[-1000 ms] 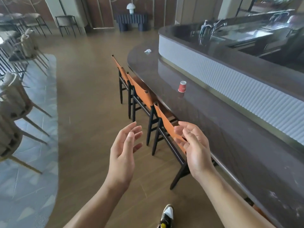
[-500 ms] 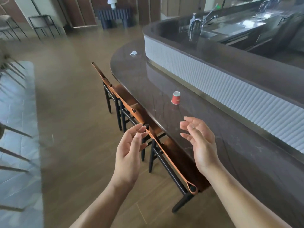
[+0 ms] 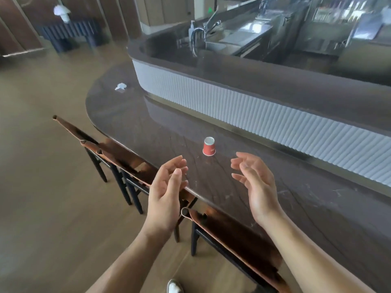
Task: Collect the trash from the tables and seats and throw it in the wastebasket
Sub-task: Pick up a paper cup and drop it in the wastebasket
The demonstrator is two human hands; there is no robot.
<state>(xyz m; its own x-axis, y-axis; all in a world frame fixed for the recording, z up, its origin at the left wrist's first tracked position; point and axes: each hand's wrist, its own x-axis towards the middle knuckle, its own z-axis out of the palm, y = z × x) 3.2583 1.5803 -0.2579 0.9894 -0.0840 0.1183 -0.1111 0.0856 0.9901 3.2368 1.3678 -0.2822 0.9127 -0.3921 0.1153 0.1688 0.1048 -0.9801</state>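
Observation:
A small red paper cup point(image 3: 209, 146) stands upside down on the dark curved bar counter point(image 3: 148, 123). Farther along the counter, near its rounded far end, lies a crumpled white tissue point(image 3: 120, 86). My left hand point(image 3: 167, 191) hovers over the counter's front edge, fingers relaxed, holding nothing. My right hand point(image 3: 254, 182) floats above the counter just right of and nearer than the cup, palm turned inward, also empty. Neither hand touches the cup. No wastebasket is in view.
Three orange-backed chairs point(image 3: 135, 163) with black legs are tucked under the counter's front edge. A white ribbed wall point(image 3: 254, 111) rises behind the counter, with a sink and faucet point(image 3: 197, 37) beyond. Wooden floor point(image 3: 42, 187) lies to the left.
I have come closer to the counter; the cup now sits just beyond my hands. Both hands have moved forward over the counter edge, still empty.

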